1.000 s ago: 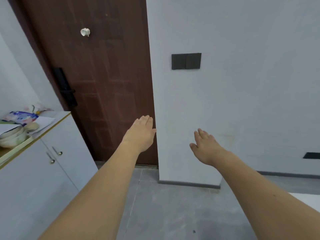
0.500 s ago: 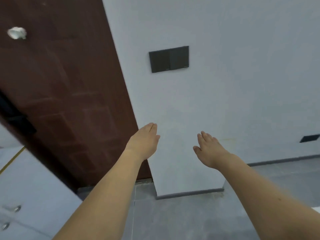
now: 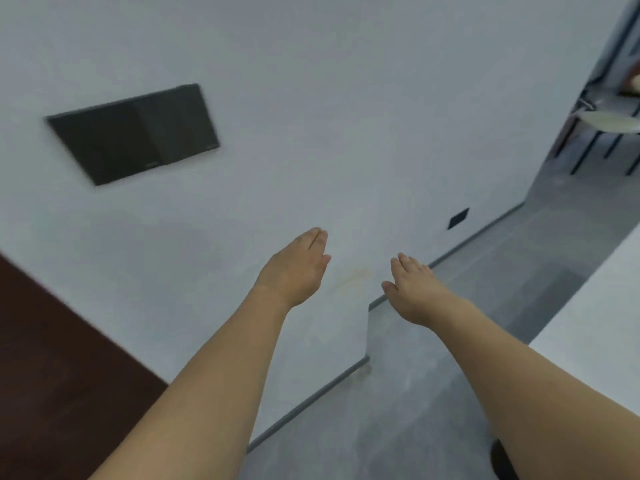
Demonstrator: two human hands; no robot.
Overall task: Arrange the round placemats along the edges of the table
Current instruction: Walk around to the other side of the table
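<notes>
Left hand [image 3: 294, 268] and right hand [image 3: 414, 289] both flat, fingers straight, holding nothing, raised before wall [image 3: 346, 98]. Table [image 3: 595, 337] corner at right. No placemats visible.

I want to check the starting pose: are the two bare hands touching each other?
Apart. In the head view, pale wall shows plainly between the left hand and the right hand; both are open and empty.

Light was soft, even and cool, without glare or hard shadows. Motion blur smeared the dark switch panel [image 3: 133, 133] up-left of the left hand [image 3: 294, 270]. Straight edges bent toward the frame's borders.
</notes>
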